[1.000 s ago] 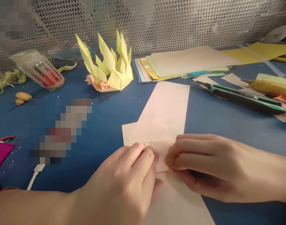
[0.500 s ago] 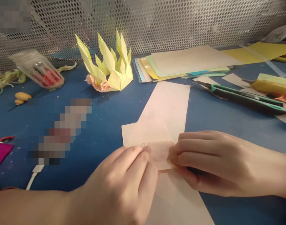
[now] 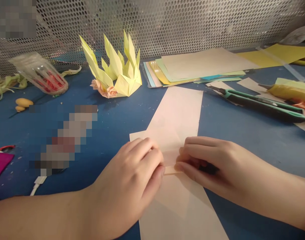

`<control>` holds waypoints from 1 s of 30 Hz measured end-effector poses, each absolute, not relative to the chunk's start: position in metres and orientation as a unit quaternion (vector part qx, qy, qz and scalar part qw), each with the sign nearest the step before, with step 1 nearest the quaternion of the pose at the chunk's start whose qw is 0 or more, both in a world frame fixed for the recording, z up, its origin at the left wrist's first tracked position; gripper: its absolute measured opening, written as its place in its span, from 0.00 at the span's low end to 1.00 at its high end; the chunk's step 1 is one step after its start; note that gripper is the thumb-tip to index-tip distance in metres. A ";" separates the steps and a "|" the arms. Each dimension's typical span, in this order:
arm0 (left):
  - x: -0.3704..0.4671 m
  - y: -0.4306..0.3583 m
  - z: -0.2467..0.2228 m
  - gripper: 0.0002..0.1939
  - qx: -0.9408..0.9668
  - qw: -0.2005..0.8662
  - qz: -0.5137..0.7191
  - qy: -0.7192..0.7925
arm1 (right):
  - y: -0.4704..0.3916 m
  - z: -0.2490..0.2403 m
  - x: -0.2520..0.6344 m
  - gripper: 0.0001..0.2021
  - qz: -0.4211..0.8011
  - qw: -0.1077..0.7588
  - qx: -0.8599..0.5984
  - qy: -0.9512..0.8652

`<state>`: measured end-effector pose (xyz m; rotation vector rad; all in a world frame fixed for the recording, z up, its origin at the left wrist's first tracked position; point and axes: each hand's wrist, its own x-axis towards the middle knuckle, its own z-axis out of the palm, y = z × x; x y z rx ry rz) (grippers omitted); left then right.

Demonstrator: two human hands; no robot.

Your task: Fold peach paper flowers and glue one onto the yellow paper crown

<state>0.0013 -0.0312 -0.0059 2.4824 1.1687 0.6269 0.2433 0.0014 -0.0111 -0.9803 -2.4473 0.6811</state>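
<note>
Pale pink paper [image 3: 171, 151] lies at the near centre, directly between the left hand [image 3: 136, 176] and the right hand [image 3: 212, 160]. Its narrow folded band [image 3: 171, 170] runs left to right along the near edge, so the fold's long axis points from one set of fingertips to the other, and neither hand is clearly nearer. The left hand grasps the band's left end, fingers curled over; the right hand pinches the right end between thumb and fingers. The ends themselves are hidden. Beneath, a far sheet [image 3: 181, 108] extends to the far side and a near sheet [image 3: 182, 216] toward the near side; whether they join cannot be told. Beyond, to the far left, stands a yellow paper crown [image 3: 127, 85].
</note>
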 end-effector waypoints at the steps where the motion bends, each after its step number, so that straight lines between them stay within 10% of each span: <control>1: 0.001 -0.031 -0.007 0.13 0.864 0.185 0.218 0.414 | 0.001 -0.013 0.243 0.15 0.235 0.213 -0.355 -0.879; 30: 0.003 -0.041 -0.019 0.10 0.889 0.043 0.124 0.440 | -0.005 -0.008 0.240 0.16 0.178 0.188 -0.355 -0.898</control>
